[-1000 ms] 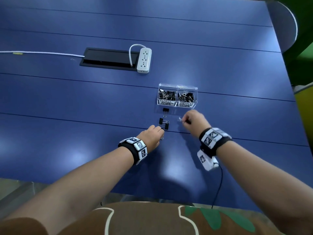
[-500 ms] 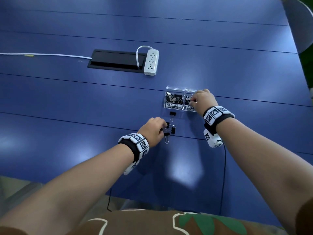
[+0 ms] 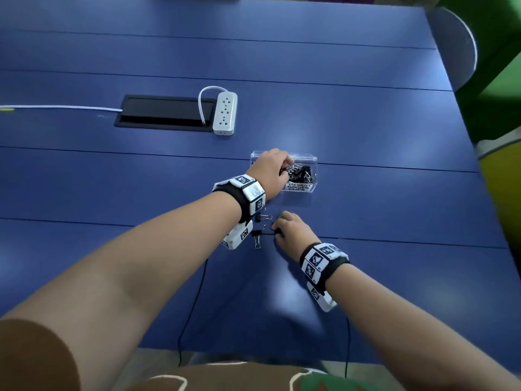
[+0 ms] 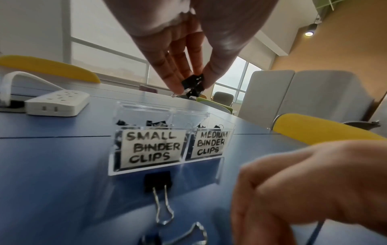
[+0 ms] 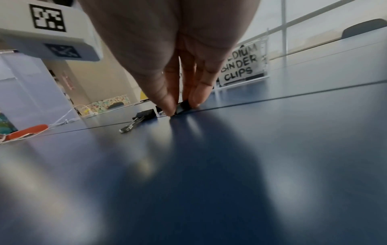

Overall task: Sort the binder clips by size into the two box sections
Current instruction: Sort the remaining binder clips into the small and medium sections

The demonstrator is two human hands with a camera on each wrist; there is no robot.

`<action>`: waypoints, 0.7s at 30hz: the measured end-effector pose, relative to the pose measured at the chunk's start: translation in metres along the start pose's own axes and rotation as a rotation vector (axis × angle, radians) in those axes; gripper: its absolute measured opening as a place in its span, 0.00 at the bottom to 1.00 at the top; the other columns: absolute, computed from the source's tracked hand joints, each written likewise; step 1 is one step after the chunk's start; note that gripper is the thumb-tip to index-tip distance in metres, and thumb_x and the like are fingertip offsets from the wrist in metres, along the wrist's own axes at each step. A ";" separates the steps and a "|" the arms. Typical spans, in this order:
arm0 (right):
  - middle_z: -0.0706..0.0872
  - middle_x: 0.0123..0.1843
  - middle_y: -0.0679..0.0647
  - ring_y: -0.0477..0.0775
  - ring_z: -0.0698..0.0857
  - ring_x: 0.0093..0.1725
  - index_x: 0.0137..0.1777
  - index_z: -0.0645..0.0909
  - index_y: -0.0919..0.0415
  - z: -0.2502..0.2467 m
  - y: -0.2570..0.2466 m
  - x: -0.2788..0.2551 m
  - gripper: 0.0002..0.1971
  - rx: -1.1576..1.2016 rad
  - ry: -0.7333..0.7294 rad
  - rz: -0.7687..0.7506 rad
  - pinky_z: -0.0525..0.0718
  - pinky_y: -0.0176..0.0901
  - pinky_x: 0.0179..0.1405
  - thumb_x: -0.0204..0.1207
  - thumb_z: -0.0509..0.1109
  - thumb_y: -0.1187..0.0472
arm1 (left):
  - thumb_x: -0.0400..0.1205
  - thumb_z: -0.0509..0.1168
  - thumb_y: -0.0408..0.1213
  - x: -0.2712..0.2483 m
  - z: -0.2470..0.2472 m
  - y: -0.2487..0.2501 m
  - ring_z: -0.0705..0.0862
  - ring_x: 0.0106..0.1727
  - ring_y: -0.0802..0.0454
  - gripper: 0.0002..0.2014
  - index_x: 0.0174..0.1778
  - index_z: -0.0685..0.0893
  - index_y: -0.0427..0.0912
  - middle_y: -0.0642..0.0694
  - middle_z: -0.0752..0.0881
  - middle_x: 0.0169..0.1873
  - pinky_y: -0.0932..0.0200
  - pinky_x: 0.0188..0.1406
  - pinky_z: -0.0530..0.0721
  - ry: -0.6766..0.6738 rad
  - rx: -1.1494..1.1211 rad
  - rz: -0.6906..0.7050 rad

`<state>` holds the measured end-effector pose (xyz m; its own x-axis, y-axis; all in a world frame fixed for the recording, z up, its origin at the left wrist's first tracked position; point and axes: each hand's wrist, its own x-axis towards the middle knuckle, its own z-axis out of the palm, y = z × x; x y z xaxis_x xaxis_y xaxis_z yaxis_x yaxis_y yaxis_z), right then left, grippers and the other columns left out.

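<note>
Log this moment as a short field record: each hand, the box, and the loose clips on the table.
left hand: pinches a small black binder clip above the clear box
right hand: pinches a black clip on the table
clear box: two sections, labelled SMALL BINDER CLIPS and MEDIUM BINDER CLIPS, clips in both
loose clips: at least two more on the blue table, in front of the box
power strip: behind the box, apart from it
</note>
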<state>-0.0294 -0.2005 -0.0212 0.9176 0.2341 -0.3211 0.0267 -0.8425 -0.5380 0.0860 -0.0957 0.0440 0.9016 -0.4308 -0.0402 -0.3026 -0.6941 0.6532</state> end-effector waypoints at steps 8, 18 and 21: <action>0.83 0.47 0.59 0.59 0.84 0.46 0.44 0.87 0.61 -0.053 0.036 -0.011 0.06 0.222 0.373 0.211 0.82 0.47 0.54 0.68 0.70 0.65 | 0.78 0.62 0.25 0.037 0.031 0.016 0.82 0.57 0.42 0.12 0.56 0.82 0.35 0.37 0.83 0.55 0.54 0.61 0.78 -0.066 -0.025 -0.017; 0.83 0.52 0.57 0.58 0.75 0.61 0.51 0.85 0.60 -0.104 0.042 0.052 0.08 0.062 0.364 0.153 0.71 0.40 0.57 0.74 0.70 0.60 | 0.76 0.61 0.25 -0.006 0.029 -0.012 0.77 0.57 0.43 0.13 0.52 0.84 0.40 0.40 0.82 0.50 0.52 0.63 0.76 0.070 0.014 -0.085; 0.82 0.56 0.58 0.59 0.71 0.65 0.52 0.85 0.62 -0.104 0.034 0.064 0.10 -0.053 0.253 0.157 0.77 0.52 0.62 0.77 0.67 0.59 | 0.74 0.60 0.24 -0.045 0.027 -0.024 0.77 0.57 0.42 0.12 0.49 0.84 0.38 0.39 0.82 0.49 0.52 0.61 0.77 -0.031 -0.005 -0.080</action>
<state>0.0716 -0.2645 0.0213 0.9818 -0.0237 -0.1886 -0.1085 -0.8845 -0.4537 0.0447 -0.0751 0.0097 0.9129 -0.3914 -0.1156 -0.2281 -0.7242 0.6508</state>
